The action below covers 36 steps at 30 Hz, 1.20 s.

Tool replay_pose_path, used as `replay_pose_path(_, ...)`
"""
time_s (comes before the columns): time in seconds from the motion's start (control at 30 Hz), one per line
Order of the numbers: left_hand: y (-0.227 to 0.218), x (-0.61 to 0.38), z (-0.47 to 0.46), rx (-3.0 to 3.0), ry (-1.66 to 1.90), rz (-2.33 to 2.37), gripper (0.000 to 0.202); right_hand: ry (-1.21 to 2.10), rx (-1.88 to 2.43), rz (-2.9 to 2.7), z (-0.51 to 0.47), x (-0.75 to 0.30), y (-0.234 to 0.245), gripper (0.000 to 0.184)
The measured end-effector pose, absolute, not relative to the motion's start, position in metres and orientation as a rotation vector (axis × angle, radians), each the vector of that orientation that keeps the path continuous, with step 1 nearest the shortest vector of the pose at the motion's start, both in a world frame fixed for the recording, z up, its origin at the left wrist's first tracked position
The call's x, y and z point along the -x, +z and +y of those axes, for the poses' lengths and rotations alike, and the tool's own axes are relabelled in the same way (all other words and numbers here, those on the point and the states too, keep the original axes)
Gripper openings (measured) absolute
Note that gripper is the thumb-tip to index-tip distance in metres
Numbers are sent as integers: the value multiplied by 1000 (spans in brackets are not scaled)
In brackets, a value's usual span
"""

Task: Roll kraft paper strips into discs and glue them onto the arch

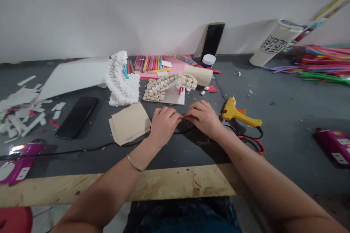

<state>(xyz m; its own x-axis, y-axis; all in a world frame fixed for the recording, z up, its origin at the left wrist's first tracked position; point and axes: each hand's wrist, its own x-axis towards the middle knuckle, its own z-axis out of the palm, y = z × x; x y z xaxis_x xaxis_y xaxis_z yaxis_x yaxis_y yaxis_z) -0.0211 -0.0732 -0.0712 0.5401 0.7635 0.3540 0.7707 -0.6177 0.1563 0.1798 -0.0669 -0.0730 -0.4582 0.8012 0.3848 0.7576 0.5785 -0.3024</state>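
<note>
My left hand (163,121) and my right hand (204,116) rest together on the dark grey table (287,116), fingertips meeting in a pinch around a small thin piece I cannot make out. Tan paper sheets (129,123) lie just left of my left hand. A yellow glue gun (237,114) lies just right of my right hand. Behind the hands stands a small arched model covered with tan paper rolls (168,86), and a white ruffled paper shape (120,80) stands to its left.
A black phone (76,116) lies flat at left, another phone (212,40) leans on the wall. Coloured markers (149,63), white paper scraps (22,111), a white cup (275,42), coloured straws (322,62), purple power strips (332,145) and a wooden table edge (164,184) surround the spot.
</note>
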Motion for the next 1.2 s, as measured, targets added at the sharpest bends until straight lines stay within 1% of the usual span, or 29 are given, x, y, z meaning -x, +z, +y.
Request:
replay_pose_path(0.1,-71,26,-70,2718,-682,-1420,22,93,1283,-2290,-67,-181,-70,21)
replay_pose_path(0.2,-68,29,-67,2751,-735,-1493,23,139,1327,-2290,-65,-182,-69,17)
replay_pose_path(0.27,-65,30,-66,2811,-748,-1583,21,270,1366,-2273,-64,-184,-71,13)
replay_pose_path(0.4,-63,37,-62,2939,-726,-1842,15,642,1415,-2184,-61,-189,-73,8)
replay_pose_path(0.5,-64,44,-59,2986,-693,-1984,13,821,1450,-2142,-62,-192,-72,10)
replay_pose_path(0.57,-66,47,-57,2980,-647,-2010,12,879,1464,-2155,-63,-191,-71,11)
replay_pose_path(0.63,-68,48,-56,2960,-611,-1983,11,840,1465,-2214,-63,-190,-71,11)
replay_pose_path(0.77,-73,48,-52,2956,-531,-1902,13,584,1519,-2328,-62,-186,-76,9)
replay_pose_path(0.87,-74,50,-48,2998,-490,-1817,14,449,1497,-2366,-60,-186,-80,12)
replay_pose_path(1.0,-71,54,-44,2946,-499,-1559,15,259,1420,-2358,-58,-186,-77,13)
replay_pose_path(1.1,-68,57,-44,2859,-500,-1344,14,104,1371,-2388,-59,-185,-70,18)
replay_pose_path(1.2,-69,62,-45,2844,-423,-1229,13,66,1320,-2463,-61,-185,-68,21)
